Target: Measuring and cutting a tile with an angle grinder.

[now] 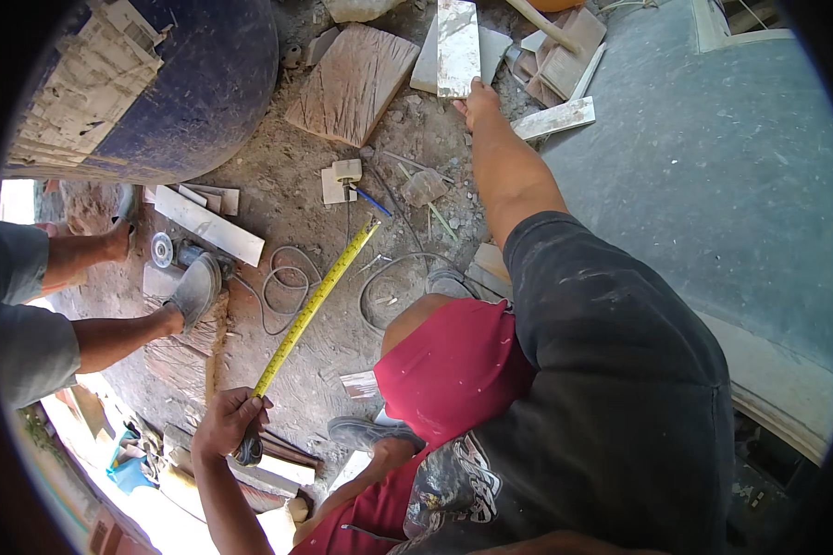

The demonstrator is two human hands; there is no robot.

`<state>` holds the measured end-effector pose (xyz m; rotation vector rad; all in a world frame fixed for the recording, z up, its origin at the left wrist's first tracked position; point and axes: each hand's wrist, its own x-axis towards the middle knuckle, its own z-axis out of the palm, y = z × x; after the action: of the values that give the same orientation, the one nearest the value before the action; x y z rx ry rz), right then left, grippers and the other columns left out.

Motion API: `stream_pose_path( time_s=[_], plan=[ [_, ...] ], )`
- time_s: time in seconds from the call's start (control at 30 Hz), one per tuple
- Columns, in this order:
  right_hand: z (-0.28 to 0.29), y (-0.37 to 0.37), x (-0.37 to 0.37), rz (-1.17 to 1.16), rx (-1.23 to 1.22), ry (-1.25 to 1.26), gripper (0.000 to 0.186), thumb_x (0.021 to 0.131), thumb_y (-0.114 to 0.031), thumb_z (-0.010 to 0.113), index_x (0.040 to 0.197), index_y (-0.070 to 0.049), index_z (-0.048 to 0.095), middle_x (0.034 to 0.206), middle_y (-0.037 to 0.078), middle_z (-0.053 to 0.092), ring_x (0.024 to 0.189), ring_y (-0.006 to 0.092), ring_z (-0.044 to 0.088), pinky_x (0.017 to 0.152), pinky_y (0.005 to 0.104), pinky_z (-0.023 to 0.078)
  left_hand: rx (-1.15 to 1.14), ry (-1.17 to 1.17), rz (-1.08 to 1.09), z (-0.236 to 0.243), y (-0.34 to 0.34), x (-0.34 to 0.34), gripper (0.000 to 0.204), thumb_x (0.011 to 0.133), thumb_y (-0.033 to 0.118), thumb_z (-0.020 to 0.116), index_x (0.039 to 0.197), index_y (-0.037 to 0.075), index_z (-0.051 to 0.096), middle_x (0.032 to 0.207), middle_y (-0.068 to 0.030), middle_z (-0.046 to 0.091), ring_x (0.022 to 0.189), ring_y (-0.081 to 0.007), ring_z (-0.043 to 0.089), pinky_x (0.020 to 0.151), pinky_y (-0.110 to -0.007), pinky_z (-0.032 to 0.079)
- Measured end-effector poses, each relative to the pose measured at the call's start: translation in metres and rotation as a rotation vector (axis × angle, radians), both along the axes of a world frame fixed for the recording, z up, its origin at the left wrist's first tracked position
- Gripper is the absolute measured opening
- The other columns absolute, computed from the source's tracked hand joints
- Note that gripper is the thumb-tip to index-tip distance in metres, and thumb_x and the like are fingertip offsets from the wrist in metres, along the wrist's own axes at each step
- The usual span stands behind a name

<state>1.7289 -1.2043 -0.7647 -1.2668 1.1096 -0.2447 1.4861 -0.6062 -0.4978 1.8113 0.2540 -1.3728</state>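
My left hand (231,421) grips a tape measure, its dark case (248,449) mostly under my fingers and its extended yellow blade (315,305) angled up over the dusty ground. The blade's tip hangs near a short blue cable. My right hand (478,104) is stretched out, holding the lower end of a narrow, dirty white tile strip (458,46). Behind that strip lies a pale tile piece (493,60), and another white strip (553,120) lies to its right.
A co-worker's sandalled foot (194,291) rests beside an angle grinder (192,254) at left. A blue barrel (208,83) stands upper left. Cables (282,277), a plug adapter (347,171), wood-look slabs (347,83) and rubble lie around. A grey sloped surface (731,185) fills the right side.
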Motion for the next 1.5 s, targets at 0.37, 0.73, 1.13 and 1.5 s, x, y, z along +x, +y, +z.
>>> stream_pose_path(
  time_s=[0.37, 0.73, 1.13, 1.5],
  plan=[
    [0.077, -0.093, 0.027, 0.101, -1.302, 0.771, 0.051, 0.084, -0.036, 0.06, 0.12, 0.0, 0.056, 0.124, 0.018, 0.054, 0.114, 0.0339, 0.055, 0.097, 0.0427, 0.044, 0.043, 0.061, 0.153, -0.004, -0.007, 0.013, 0.022, 0.098, 0.014, 0.051, 0.093, -0.003, 0.065, 0.07, -0.0032, 0.063, 0.058, -0.0088, 0.055, 0.054, -0.024, 0.046],
    [0.079, -0.141, 0.024, 0.212, -1.053, 0.982, 0.072, 0.083, -0.037, 0.063, 0.132, 0.012, 0.04, 0.136, 0.026, 0.043, 0.121, 0.0364, 0.052, 0.099, 0.0375, 0.047, 0.059, 0.094, 0.126, -0.005, -0.017, 0.017, 0.023, 0.099, 0.014, 0.051, 0.092, -0.003, 0.066, 0.069, -0.0033, 0.063, 0.057, -0.0081, 0.054, 0.053, -0.023, 0.044],
    [0.102, -0.159, 0.022, 0.367, -0.932, 0.929, 0.041, 0.09, -0.022, 0.052, 0.123, 0.0, 0.062, 0.135, 0.018, 0.055, 0.125, 0.0319, 0.054, 0.103, 0.0395, 0.044, 0.072, 0.088, 0.197, 0.0, 0.005, -0.003, 0.024, 0.099, 0.013, 0.05, 0.092, -0.004, 0.065, 0.069, -0.0055, 0.064, 0.057, -0.0095, 0.055, 0.054, -0.023, 0.044],
    [0.188, -0.247, 0.01, 0.356, -0.894, 0.928, 0.042, 0.091, -0.023, 0.057, 0.13, -0.006, 0.057, 0.126, 0.014, 0.062, 0.106, 0.0254, 0.066, 0.084, 0.0357, 0.056, -0.118, -0.069, 0.204, -0.006, 0.033, -0.022, 0.021, 0.097, 0.014, 0.052, 0.091, -0.002, 0.065, 0.068, -0.0039, 0.063, 0.054, -0.0087, 0.052, 0.05, -0.023, 0.042]
  ],
)
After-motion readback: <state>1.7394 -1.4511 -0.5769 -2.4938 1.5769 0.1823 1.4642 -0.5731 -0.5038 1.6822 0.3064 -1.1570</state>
